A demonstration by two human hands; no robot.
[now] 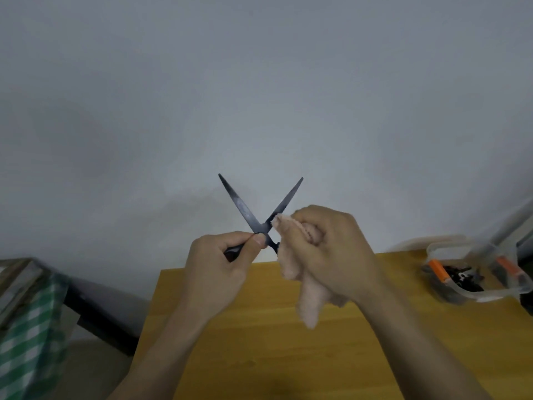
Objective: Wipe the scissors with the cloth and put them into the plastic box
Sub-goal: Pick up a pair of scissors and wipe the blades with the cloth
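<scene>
Black scissors (245,207) are held up in front of the wall with their blades spread in an X, tips upward. My left hand (222,265) pinches them at the pivot and grips one handle. My right hand (331,255) is closed around a pale pink cloth (308,301), which is pressed against the base of the right blade and hangs down below the fist. The second handle is hidden behind the cloth. A clear plastic box (473,272) sits at the right on the table, holding dark tools with orange handles.
A wooden table (259,342) lies beneath my hands, its far edge against a grey wall. At the left stands something draped in green checked fabric (31,327), with a dark ledge (101,313) between it and the table.
</scene>
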